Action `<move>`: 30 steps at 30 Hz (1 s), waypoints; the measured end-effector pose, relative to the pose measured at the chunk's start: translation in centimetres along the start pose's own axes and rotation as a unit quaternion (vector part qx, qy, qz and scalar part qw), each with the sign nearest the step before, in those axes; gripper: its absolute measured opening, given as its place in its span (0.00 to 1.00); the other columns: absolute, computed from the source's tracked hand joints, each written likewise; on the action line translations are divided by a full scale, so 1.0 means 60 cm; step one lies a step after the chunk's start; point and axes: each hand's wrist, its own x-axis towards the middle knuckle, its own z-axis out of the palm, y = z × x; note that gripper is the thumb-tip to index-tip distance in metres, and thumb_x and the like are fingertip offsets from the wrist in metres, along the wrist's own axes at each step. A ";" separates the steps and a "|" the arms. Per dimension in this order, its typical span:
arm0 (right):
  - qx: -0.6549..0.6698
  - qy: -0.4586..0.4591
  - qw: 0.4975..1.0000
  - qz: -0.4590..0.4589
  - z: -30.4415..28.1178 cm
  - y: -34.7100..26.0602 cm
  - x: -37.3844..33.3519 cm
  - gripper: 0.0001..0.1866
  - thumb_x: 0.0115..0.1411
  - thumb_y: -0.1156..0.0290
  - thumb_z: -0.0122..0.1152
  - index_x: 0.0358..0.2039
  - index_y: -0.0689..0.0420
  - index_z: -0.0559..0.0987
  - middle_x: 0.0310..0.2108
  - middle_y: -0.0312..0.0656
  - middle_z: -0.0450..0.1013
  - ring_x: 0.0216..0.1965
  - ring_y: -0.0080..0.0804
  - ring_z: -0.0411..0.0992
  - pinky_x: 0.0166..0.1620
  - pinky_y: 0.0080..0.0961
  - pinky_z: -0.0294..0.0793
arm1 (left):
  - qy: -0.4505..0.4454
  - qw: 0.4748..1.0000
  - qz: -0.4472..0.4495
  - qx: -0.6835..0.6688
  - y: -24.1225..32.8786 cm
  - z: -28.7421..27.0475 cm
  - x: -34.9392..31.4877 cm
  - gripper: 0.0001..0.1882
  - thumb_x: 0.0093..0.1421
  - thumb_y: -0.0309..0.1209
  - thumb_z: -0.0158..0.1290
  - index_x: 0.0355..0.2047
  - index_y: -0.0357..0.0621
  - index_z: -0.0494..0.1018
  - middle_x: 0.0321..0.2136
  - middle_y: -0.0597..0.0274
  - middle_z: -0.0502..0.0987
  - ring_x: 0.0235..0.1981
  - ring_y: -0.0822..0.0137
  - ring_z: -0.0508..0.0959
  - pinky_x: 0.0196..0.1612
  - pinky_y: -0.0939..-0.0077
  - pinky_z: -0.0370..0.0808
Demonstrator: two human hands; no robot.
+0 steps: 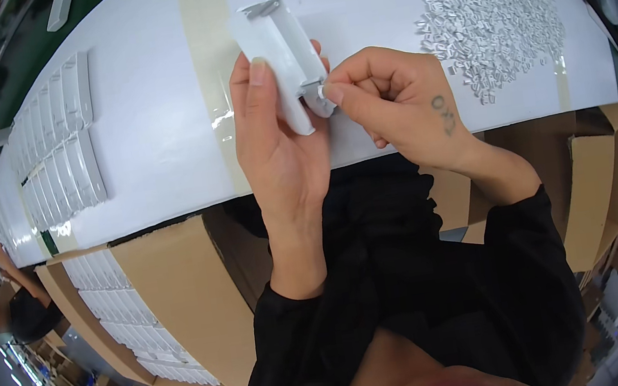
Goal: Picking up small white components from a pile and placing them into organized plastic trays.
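My left hand (276, 130) is wrapped round a white plastic housing (278, 55), a long, trough-like piece held tilted above the table. Its thumb lies along the outer wall, and some fingertips show at the far side. At the housing's near end, my right hand (398, 97) pinches a small white clip (323, 91) between thumb and forefinger, touching the rounded end of the housing. How the clip sits against the housing is partly hidden by the fingertips.
A large heap of small white clips (490, 17) lies on the white table (142, 74) at the right. Two rows of white housings (62, 180) stand at the left. Below the edge are a cardboard box (173, 291) with stacked housings and another box (593, 192). Another person (20, 304) sits far left.
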 end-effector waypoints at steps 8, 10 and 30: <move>0.032 -0.029 0.999 0.018 0.020 0.002 -0.003 0.04 0.64 0.78 0.61 0.36 0.65 0.81 0.16 0.32 0.70 0.13 0.15 0.62 0.19 0.10 0.62 | -0.012 1.000 0.003 -0.017 -0.004 0.005 0.000 0.22 0.71 0.30 0.51 0.62 0.44 0.62 0.49 0.49 0.75 0.50 0.62 0.76 0.53 0.71 0.72; 0.018 -0.030 0.999 -0.019 0.019 0.012 -0.005 0.03 0.64 0.79 0.61 0.37 0.66 0.81 0.16 0.32 0.70 0.13 0.15 0.62 0.19 0.10 0.63 | -0.034 0.999 -0.001 -0.025 -0.004 0.001 0.001 0.22 0.71 0.30 0.52 0.62 0.44 0.62 0.48 0.52 0.75 0.48 0.64 0.76 0.52 0.73 0.72; 0.041 -0.033 0.988 -0.145 0.015 0.048 -0.012 0.04 0.57 0.84 0.62 0.33 0.63 0.80 0.15 0.27 0.67 0.15 0.14 0.61 0.20 0.12 0.59 | -0.045 0.992 0.058 0.104 -0.026 -0.017 0.003 0.30 0.71 0.37 0.47 0.69 0.38 0.56 0.60 0.39 0.70 0.60 0.52 0.74 0.66 0.60 0.70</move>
